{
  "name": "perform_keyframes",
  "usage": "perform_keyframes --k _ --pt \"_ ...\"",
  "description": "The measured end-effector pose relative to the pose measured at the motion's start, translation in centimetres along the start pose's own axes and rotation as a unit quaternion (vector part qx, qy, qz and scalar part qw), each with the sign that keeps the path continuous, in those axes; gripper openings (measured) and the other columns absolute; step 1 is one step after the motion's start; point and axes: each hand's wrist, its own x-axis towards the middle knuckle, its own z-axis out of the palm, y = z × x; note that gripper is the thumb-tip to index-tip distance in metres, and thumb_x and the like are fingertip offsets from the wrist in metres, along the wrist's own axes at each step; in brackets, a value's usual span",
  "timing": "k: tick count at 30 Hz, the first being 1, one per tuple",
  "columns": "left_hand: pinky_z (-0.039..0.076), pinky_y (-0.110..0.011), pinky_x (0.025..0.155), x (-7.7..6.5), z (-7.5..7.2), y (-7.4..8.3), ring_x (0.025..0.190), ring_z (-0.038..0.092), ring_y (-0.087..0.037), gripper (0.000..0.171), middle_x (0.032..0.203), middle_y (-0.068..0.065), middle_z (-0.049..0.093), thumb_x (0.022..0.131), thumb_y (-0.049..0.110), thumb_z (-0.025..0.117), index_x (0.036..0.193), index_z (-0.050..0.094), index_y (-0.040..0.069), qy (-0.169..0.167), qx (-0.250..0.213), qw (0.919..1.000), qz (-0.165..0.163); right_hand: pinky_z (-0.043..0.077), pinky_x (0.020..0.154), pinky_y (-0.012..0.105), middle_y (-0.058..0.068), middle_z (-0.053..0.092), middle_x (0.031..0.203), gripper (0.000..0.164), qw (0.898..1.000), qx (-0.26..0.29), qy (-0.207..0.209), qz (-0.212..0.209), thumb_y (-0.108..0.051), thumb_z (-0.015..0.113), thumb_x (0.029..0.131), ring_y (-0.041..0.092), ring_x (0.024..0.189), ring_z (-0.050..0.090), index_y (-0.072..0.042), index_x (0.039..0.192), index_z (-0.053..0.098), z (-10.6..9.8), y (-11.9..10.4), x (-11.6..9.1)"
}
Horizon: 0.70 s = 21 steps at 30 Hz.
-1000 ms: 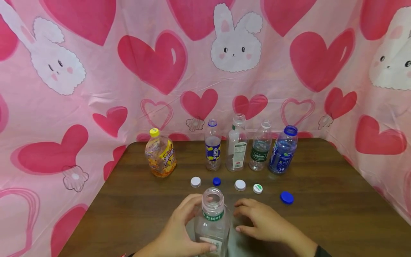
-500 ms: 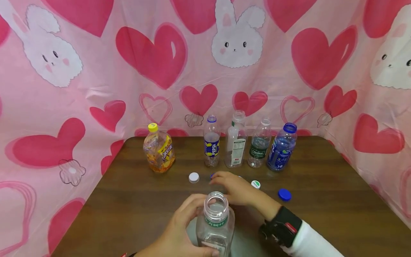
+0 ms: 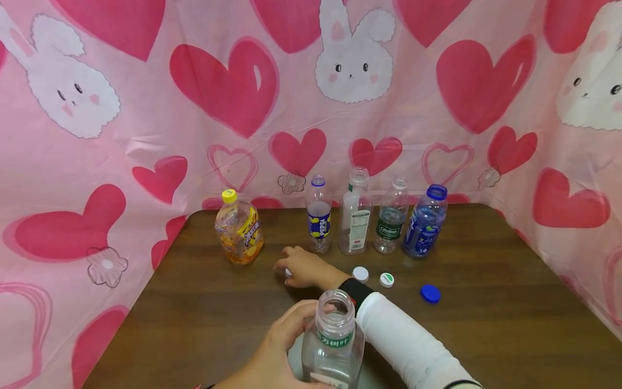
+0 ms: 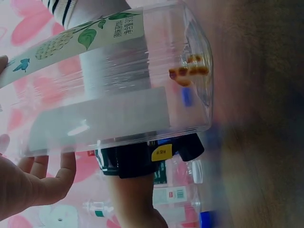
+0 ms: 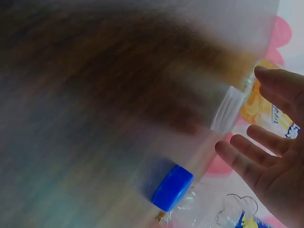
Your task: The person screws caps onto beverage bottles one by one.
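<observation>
My left hand [image 3: 274, 348] grips a clear, capless plastic bottle [image 3: 336, 337] near the front of the table. A green band circles its neck, and its printed label [image 4: 80, 45] shows in the left wrist view. Reaching across behind the bottle, my right hand [image 3: 308, 268] is low over the table around a white cap [image 5: 227, 110]. In the right wrist view, the thumb and fingers are spread on either side of that cap, with a gap. A small blue cap [image 5: 172, 188] lies beside it; the right hand hides it in the head view.
Behind the hands stand a yellow-capped bottle [image 3: 239, 232], a Pepsi bottle [image 3: 318, 221], two clear bottles, one plain [image 3: 355, 224] and one green-labelled [image 3: 390, 224], and a blue bottle [image 3: 425, 224]. A white cap [image 3: 360, 274], a green-and-white cap [image 3: 386, 280] and a large blue cap [image 3: 430, 294] lie right.
My right hand has moved from beside the held bottle, forward and left past the small blue cap to the leftmost white cap. The left hand keeps holding the bottle, slightly further right in view.
</observation>
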Motion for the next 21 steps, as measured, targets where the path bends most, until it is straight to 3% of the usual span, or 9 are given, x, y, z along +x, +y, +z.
perform_keyframes --k 3,10,17,21 --pt "0.048 -0.035 0.098 0.1 0.0 0.1 0.12 0.049 -0.023 0.085 0.133 -0.013 0.05 0.069 0.017 0.09 0.139 0.043 0.004 0.005 0.004 0.9999 -0.008 0.05 0.088 0.034 0.006 0.059 0.119 0.036 1.0 -0.016 -0.014 -0.009 -0.021 0.078 0.081 0.023 0.107 0.057 -0.023 0.117 0.07 0.2 -0.1 0.6" --pt "0.049 -0.035 0.095 0.3 0.1 -0.1 0.12 0.049 -0.024 0.085 0.131 -0.016 0.05 0.07 0.018 0.089 0.139 0.043 0.002 0.004 -0.002 1.0 0.009 0.05 0.082 0.03 0.0 0.064 0.099 0.023 0.999 -0.049 -0.017 -0.014 -0.014 0.071 0.084 0.02 0.095 0.06 -0.022 0.105 0.075 1.2 -0.3 1.1" --pt "0.051 -0.037 0.093 0.4 0.3 0.1 0.118 0.05 -0.023 0.086 0.131 -0.012 0.051 0.068 0.017 0.09 0.139 0.043 0.004 0.01 -0.013 0.9998 -0.007 0.049 0.084 0.03 0.001 0.065 0.097 0.02 0.999 -0.043 -0.016 -0.02 -0.012 0.068 0.087 0.02 0.095 0.06 -0.02 0.104 0.075 1.1 -0.4 0.7" --pt "0.048 -0.037 0.097 0.4 0.2 0.0 0.12 0.048 -0.024 0.086 0.133 -0.012 0.05 0.069 0.019 0.09 0.139 0.043 0.003 0.016 -0.012 0.9997 -0.01 0.048 0.086 0.029 0.001 0.065 0.098 0.018 0.998 -0.018 0.012 -0.06 -0.013 0.069 0.087 0.019 0.095 0.06 -0.016 0.103 0.074 0.2 -0.4 0.0"
